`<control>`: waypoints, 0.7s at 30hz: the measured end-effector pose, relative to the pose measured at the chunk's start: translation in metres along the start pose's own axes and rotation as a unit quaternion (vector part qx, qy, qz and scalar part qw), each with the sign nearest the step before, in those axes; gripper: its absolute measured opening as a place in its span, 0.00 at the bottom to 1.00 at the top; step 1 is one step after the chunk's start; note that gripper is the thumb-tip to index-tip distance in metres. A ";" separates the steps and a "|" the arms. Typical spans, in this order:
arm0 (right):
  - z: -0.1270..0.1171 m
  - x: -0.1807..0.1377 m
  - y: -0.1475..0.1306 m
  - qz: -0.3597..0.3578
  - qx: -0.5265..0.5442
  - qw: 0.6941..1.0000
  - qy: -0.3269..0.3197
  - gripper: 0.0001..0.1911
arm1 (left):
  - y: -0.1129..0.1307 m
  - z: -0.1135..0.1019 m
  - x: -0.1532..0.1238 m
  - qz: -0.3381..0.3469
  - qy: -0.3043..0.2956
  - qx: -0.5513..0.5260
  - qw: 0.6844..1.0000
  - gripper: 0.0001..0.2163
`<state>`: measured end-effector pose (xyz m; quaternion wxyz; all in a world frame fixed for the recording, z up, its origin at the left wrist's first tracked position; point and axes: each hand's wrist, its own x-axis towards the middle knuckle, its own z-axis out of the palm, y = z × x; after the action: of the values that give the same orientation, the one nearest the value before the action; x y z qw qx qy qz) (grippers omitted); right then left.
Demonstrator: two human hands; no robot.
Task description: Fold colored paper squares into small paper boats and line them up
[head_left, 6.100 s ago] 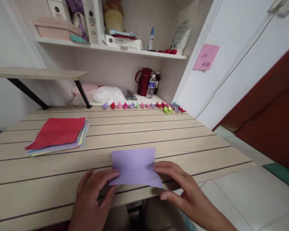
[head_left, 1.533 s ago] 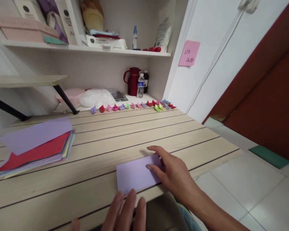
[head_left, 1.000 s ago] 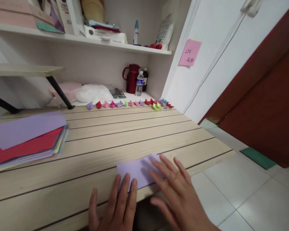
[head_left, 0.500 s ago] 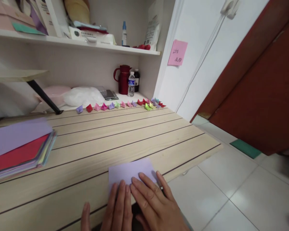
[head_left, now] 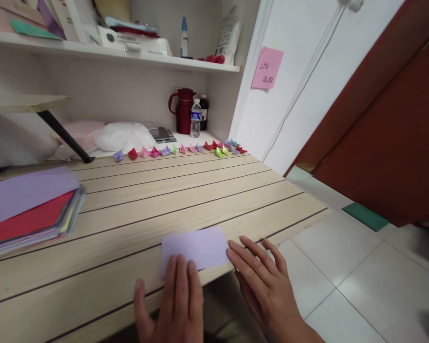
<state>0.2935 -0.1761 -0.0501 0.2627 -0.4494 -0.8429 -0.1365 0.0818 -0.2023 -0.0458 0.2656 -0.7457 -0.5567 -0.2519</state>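
Observation:
A folded lilac paper [head_left: 196,247] lies flat near the front edge of the wooden table [head_left: 186,190]. My left hand [head_left: 175,305] rests palm down with its fingers stretched out, the fingertips on the paper's near left part. My right hand [head_left: 264,281] lies flat too, fingers spread, touching the paper's right edge. Neither hand holds anything.
A stack of coloured paper sheets [head_left: 28,209] with a lilac piece on top sits at the left. A row of small folded paper shapes [head_left: 180,150] lines the table's far edge. Behind stand a red jug [head_left: 182,110] and a water bottle [head_left: 195,118]. Tiled floor [head_left: 346,276] lies to the right.
The larger lilac sheet from earlier is now a smaller folded piece, and another lilac piece lies on the stack. Over the last half second my right hand slid off the paper to its right edge.

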 end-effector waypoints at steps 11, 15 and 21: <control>0.007 -0.004 0.005 -0.006 -0.006 1.000 0.027 0.30 | -0.047 -0.023 -0.018 -0.021 -0.073 0.062 0.995 0.20; 0.011 0.008 0.005 -0.018 0.028 0.997 0.066 0.21 | -0.057 -0.019 -0.028 -0.051 -0.057 0.043 0.996 0.19; 0.001 0.029 -0.012 -0.026 0.068 0.993 0.094 0.04 | -0.045 -0.014 -0.022 -0.048 0.126 0.070 0.988 0.26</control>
<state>0.2697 -0.1622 -0.0345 0.3667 -0.3933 -0.8334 -0.1273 0.0319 -0.2165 -0.0452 0.3730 -0.6597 -0.5706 -0.3165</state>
